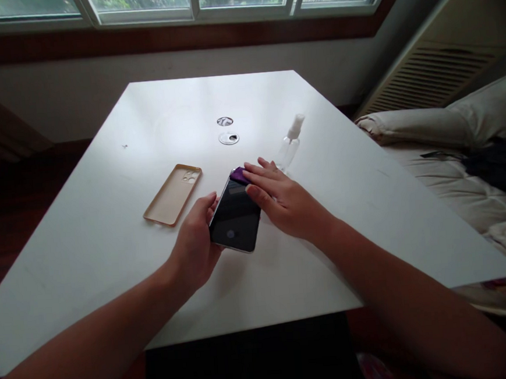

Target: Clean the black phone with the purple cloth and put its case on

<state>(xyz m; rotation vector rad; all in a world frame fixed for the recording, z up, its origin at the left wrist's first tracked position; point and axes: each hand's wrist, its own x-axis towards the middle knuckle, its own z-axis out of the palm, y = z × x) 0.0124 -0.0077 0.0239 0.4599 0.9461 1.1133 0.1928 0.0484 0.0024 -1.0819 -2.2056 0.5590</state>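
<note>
A black smartphone [235, 217] lies screen up, tilted, above the white table [108, 236]. My left hand [195, 246] grips its left edge, fingers wrapped under it and thumb on the rim. My right hand [280, 199] rests flat on the phone's top right corner, fingers stretched together, pressing a small purple cloth [238, 175] against the screen. Only a bit of the cloth shows under the fingertips.
A tan phone case [173, 194] lies inside up to the left of the phone. A clear spray bottle [290, 144] stands just beyond my right hand. Two round cable grommets [228, 137] sit mid-table. A bed with pillows [449, 121] flanks the table's right side.
</note>
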